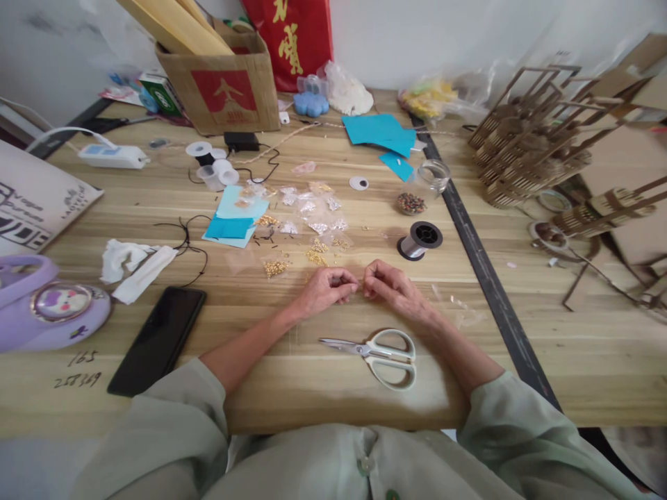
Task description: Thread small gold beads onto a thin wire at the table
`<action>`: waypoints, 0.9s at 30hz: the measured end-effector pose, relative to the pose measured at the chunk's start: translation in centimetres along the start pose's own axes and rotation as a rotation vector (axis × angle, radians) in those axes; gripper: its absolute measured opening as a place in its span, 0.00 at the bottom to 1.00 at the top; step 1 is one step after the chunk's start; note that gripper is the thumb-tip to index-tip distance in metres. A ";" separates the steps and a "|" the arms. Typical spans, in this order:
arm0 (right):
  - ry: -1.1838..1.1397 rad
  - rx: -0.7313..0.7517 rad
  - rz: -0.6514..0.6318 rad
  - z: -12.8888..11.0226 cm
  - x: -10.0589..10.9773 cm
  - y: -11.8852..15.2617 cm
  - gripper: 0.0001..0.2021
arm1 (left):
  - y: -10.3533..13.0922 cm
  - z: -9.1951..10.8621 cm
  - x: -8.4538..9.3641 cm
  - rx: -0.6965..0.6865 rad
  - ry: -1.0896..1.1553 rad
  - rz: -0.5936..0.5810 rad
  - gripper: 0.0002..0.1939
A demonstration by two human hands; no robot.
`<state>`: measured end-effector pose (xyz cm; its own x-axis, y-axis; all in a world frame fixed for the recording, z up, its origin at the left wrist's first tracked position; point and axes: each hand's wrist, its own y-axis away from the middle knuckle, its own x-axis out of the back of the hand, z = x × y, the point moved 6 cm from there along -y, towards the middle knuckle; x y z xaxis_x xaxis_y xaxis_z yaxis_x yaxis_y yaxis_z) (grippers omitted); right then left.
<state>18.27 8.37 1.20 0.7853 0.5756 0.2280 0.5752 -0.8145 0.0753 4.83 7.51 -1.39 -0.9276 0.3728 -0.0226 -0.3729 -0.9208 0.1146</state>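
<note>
My left hand (329, 290) and my right hand (394, 289) are close together above the table, fingertips almost meeting. Both are closed in a pinch, and whatever lies between the fingers is too small to make out. A faint thin thread hangs below my left wrist. Just beyond the hands lie small piles of gold beads (276, 268) and several little bags of silvery pieces (319, 208). White-handled scissors (390, 357) rest on the table below my hands, blades pointing left. Up to the right stands a spool of fine wire or thread (418, 241).
Left on the wooden table (250, 403) are a black phone (158, 340), a purple bottle (46, 305) and crumpled tissue (140, 267). Behind stand a cardboard box (182, 83), blue sheets (378, 130) and a jar of beads (411, 203). Stacked wooden baskets (531, 139) fill the right.
</note>
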 end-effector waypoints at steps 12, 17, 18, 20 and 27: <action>0.170 0.100 0.055 -1.0 -0.3 0.3 0.09 | -0.1 -0.1 0.2 0.035 0.074 0.030 0.14; 0.232 0.135 0.097 -1.1 0.0 0.1 0.08 | -0.1 0.2 0.1 0.028 0.092 0.021 0.14; 0.245 0.139 0.104 -1.1 0.1 0.1 0.07 | -0.1 0.3 0.1 0.029 0.083 0.016 0.14; 0.261 0.144 0.110 -1.0 0.1 0.0 0.07 | -0.1 0.3 0.0 0.034 0.060 0.007 0.14; 0.260 0.150 0.093 -1.0 -0.3 -0.1 0.07 | -0.1 0.3 0.1 0.007 0.040 -0.011 0.14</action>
<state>17.73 8.16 2.13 0.7622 0.4461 0.4690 0.5465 -0.8318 -0.0969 4.80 7.69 -1.12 -0.9238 0.3776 -0.0640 -0.3827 -0.9158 0.1215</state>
